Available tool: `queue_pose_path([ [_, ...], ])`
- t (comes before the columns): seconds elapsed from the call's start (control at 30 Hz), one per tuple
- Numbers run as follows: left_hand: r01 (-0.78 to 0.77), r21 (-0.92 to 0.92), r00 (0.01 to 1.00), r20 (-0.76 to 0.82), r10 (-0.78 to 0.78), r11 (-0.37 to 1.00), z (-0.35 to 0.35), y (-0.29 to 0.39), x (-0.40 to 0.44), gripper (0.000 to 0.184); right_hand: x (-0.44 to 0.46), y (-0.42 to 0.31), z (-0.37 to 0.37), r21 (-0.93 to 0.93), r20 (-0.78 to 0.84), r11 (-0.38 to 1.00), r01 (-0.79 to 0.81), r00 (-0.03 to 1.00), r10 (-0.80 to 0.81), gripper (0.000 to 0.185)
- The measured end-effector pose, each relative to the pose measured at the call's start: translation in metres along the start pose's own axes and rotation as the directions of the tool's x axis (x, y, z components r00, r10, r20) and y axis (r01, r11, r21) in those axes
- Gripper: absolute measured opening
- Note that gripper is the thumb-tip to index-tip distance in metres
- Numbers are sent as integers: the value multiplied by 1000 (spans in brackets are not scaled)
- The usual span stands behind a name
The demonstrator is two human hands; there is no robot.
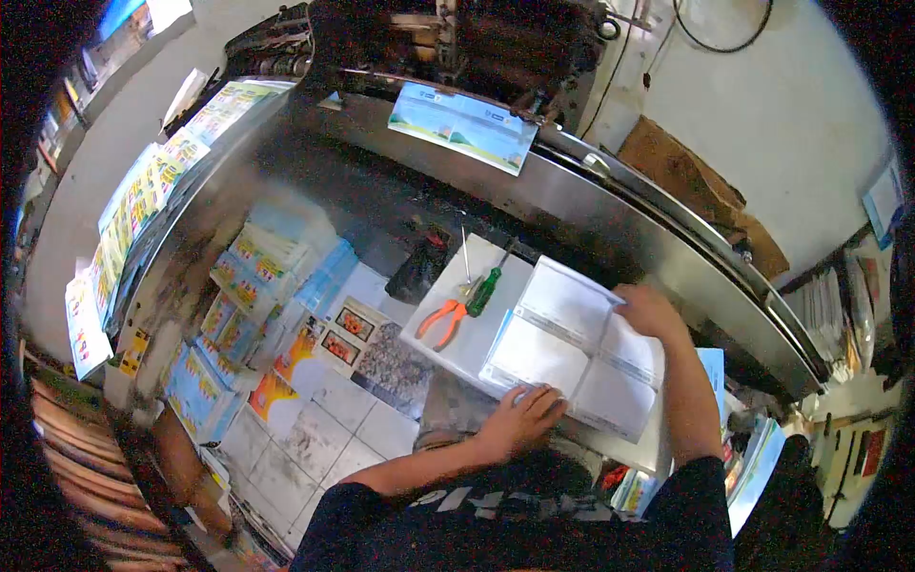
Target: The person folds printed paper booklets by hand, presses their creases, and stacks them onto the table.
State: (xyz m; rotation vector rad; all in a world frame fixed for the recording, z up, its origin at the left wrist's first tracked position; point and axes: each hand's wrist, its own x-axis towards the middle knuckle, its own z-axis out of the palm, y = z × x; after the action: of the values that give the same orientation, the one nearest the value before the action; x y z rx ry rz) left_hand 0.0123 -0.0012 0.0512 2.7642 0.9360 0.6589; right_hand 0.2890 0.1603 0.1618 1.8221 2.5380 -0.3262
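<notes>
A stack of white printed sheets, each marked off in four panels, lies at a slant on a white board. My left hand is closed at the near left edge of the stack, fingertips over the paper. At the far right edge, my right hand grips the sheets, its fingers bent and partly hidden. Left of the stack, orange-handled pliers rest on the board beside a green-handled screwdriver.
Behind the board runs a long metal bar with a blue printed sheet on it. Piles of colourful prints stand at the left, above a tiled floor. More prints line the left ledge. Cardboard leans on the wall.
</notes>
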Motion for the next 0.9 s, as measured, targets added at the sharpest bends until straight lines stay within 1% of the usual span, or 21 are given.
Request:
queue_pose_path([
  [0.03,8,3,1000,-7,-8,1000,4,-1,0,62,-5,1,-13,16,-14,1000,-5,1000,6,33],
  [0.07,14,-22,1000,-17,-14,1000,7,-2,-2,63,-14,4,-38,53,-40,994,-101,994,103,35],
  [0.1,18,-49,1000,-23,-19,999,9,-2,-2,64,-24,-2,-65,30,-203,978,-208,957,210,33],
  [0.13,21,-51,1000,-21,-22,998,7,-2,-1,64,-33,-8,-90,27,-361,948,-316,882,304,33],
  [0.17,36,-71,999,-2,-37,997,5,-1,-2,64,-39,-15,-112,-35,-614,950,-310,757,224,34],
  [0.2,48,-91,999,18,-46,995,3,0,-2,64,-39,-18,-127,-96,-813,941,-324,571,113,37],
  [0.23,39,-95,999,20,-37,995,5,-1,-3,64,-31,-20,-132,-95,-814,938,-333,568,119,37],
  [0.3,47,-244,998,43,-38,969,10,-4,-4,69,-15,-20,-141,-249,-915,947,-201,369,-162,45],
  [0.37,41,-241,998,60,-27,970,12,-5,-4,70,11,6,-120,-342,-840,911,-230,509,-187,36],
  [0.43,53,-232,996,76,-36,971,11,-4,-6,70,37,30,-83,-290,-716,935,-203,695,-71,30],
  [0.47,61,-211,997,66,-48,976,8,-3,-7,69,39,33,-64,-303,-557,927,-222,830,17,26],
  [0.5,70,-189,997,52,-61,979,6,-4,-6,67,33,32,-50,-322,-373,917,-235,922,105,25],
  [0.53,73,-188,997,46,-65,980,6,-6,-8,67,20,15,-38,-186,-372,952,-242,914,160,26],
  [0.57,45,-116,999,-9,-47,992,8,-8,-11,65,4,-11,-23,-44,-359,968,-247,908,215,27],
  [0.6,23,-42,998,-60,-26,999,8,-9,-13,63,-20,-44,-27,-11,-231,987,-158,961,151,32],
  [0.63,34,-43,997,-60,-37,998,7,-7,-12,63,-42,-69,-21,-6,-90,986,-168,982,167,46],
  [0.7,34,-168,935,-344,-91,985,5,1,-8,57,-87,-106,11,-54,14,999,3,1000,-2,77],
  [0.73,45,-166,935,-341,-101,985,5,1,-8,57,-104,-113,36,-215,64,973,82,996,-69,79],
  [0.8,-29,-163,915,-401,-39,986,7,-2,-5,58,-121,-114,61,-137,94,984,116,990,-104,72],
  [0.87,-43,-157,915,-402,-24,987,8,-2,-5,58,-125,-114,57,-100,114,989,113,988,-102,68],
  [0.9,-65,-153,915,-403,-2,986,8,-1,-7,58,-125,-109,50,-10,155,992,126,980,-123,62],
])
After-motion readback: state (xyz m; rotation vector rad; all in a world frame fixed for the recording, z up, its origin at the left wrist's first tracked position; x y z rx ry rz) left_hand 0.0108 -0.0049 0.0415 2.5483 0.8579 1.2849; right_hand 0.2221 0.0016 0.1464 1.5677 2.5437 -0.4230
